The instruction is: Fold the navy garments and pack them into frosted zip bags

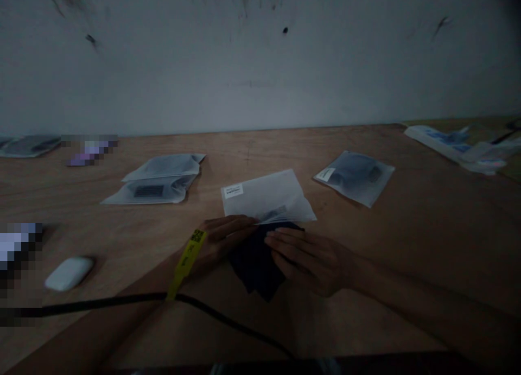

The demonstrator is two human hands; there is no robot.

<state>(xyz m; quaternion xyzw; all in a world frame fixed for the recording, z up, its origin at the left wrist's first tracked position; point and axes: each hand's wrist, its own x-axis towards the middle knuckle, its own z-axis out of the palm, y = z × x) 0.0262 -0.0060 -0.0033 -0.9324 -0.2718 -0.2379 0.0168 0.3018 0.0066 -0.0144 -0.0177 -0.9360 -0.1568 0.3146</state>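
Observation:
A dark folded cloth point(258, 261) lies at the middle of the table, its far edge against the near, open-looking edge of a translucent white bag point(264, 196). The bag carries a small white label at its far left corner. My left hand point(223, 236) rests at the cloth's left side, fingers together at the bag's near edge and seemingly holding it. Over the cloth's right part lies my right hand point(307, 258), its fingers extended flat on the fabric.
Filled translucent bags lie on the wooden table point(163, 245) at left point(158, 179) and right point(354, 177). A white case point(69, 273) sits at left. Plastic wrapping point(459, 147) lies far right. A black cable with a yellow tag point(187, 261) crosses in front. A wall stands behind.

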